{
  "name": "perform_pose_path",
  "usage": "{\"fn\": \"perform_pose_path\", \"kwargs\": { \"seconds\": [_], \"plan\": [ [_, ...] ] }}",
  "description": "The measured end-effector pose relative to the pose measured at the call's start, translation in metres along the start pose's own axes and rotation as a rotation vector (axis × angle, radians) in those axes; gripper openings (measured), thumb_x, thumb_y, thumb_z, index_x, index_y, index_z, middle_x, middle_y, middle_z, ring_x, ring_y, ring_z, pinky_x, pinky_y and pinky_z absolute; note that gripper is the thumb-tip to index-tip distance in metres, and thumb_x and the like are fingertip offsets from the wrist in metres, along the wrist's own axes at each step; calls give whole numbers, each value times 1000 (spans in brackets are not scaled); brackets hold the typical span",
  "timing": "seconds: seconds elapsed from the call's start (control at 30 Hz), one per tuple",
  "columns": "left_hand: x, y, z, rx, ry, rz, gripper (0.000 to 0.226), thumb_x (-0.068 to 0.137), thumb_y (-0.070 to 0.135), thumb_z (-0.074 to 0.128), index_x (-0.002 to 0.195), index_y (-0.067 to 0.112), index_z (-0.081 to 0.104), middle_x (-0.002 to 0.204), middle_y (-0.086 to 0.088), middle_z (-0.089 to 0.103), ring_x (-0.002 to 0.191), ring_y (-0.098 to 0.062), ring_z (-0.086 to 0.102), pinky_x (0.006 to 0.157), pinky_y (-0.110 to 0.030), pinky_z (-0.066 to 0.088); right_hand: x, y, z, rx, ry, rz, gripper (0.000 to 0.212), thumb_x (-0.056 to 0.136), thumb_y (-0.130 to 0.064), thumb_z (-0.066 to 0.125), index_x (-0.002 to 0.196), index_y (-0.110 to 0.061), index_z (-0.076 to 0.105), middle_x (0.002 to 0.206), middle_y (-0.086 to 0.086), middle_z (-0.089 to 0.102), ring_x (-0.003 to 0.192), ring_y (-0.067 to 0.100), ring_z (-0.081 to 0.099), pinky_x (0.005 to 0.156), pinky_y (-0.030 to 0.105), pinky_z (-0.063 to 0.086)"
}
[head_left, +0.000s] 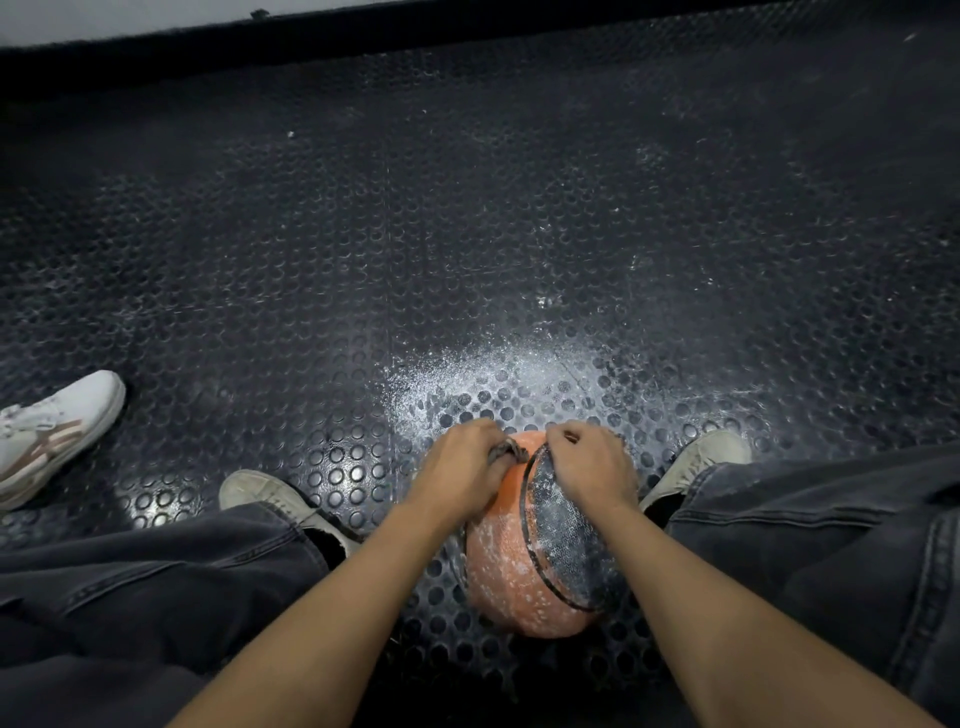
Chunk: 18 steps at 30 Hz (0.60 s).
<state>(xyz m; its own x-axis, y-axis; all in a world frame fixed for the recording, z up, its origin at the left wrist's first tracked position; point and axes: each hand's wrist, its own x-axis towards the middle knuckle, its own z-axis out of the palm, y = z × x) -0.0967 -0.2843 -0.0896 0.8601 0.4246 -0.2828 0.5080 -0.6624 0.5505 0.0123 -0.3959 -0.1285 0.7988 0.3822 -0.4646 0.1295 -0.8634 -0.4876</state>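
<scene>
Orange under white powder, the ball (524, 566) sits on the studded floor (363, 260), the left grip (460, 462) pinching a grey rag (506, 451) at its top and the right grip (587, 462) curled over it, so wiping seems underway, and next comes turning the dusty side up.

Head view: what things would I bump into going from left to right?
Striped white shoe, left shoe, left hand gripping a rag, right hand on the ball, right shoe.

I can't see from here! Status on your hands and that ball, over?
Left hand pinches grey cloth against orange ball. Right hand grips ball's top. Ball on studded floor, dusted white. Nothing blocking.
</scene>
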Motion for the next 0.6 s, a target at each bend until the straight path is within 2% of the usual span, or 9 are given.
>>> {"fn": "perform_pose_path", "kwargs": {
  "seconds": [0.1,0.2,0.27,0.33,0.4,0.43,0.5,0.53,0.6],
  "plan": [
    [-4,-2,0,-30,0,-10,13,93,24,59,92,14,68,87,10,55,80,-5,54,74,-17,43,-2,4,2,7,30,30,28,100,-50,46,86,-30,61,89,-8,63,71,10,55,68,23,44],
    [-14,-16,-10,-82,-152,56,14,91,25,63,89,13,69,88,8,59,80,-6,58,69,-17,43,-2,3,-5,32,-18,42,24,102,-45,46,93,-30,62,77,-10,61,61,9,48,57,19,38],
    [-14,-17,-9,-40,-103,5,15,93,26,61,87,13,66,86,9,56,77,-5,55,64,-15,40,-5,-1,-9,50,-18,-29,19,102,-41,49,93,-31,63,86,-9,64,62,6,47,53,18,36],
    [-9,-7,-3,-10,22,-85,15,95,24,57,82,16,61,83,10,51,73,-3,50,62,-15,40,-10,-4,-10,80,0,-212,14,99,-32,55,102,-29,68,105,-10,61,80,3,50,64,16,37],
    [-8,2,0,-44,77,-104,16,95,20,56,78,19,57,81,11,48,71,-1,47,67,-18,44,-16,-3,-9,5,-65,-375,19,98,-31,56,110,-31,70,115,-13,59,103,4,51,86,24,42],
    [-10,2,-1,-71,51,-70,14,93,19,59,79,20,59,82,12,49,72,-1,47,67,-17,43,-16,-1,-8,-34,-85,-382,21,97,-33,57,114,-33,69,122,-13,60,113,6,51,97,30,42],
    [-14,-6,-8,-120,-51,26,6,90,22,65,86,18,68,83,12,54,74,-2,51,64,-12,40,-14,0,-10,-55,-94,-313,24,97,-38,57,119,-38,67,136,-13,57,124,9,49,109,40,39],
    [-16,-10,-10,-129,-75,33,8,89,24,66,89,17,70,84,11,56,75,-4,54,63,-11,39,-13,1,-11,-55,-90,-294,25,97,-40,57,120,-39,66,139,-12,55,125,9,49,111,41,39],
    [-14,-15,-8,-92,-29,-75,12,91,26,63,86,16,67,83,8,57,73,-7,54,57,-13,37,-13,-2,-10,-77,-104,-291,27,98,-40,55,123,-38,65,139,-13,54,125,10,49,109,37,36]
  ]
}}
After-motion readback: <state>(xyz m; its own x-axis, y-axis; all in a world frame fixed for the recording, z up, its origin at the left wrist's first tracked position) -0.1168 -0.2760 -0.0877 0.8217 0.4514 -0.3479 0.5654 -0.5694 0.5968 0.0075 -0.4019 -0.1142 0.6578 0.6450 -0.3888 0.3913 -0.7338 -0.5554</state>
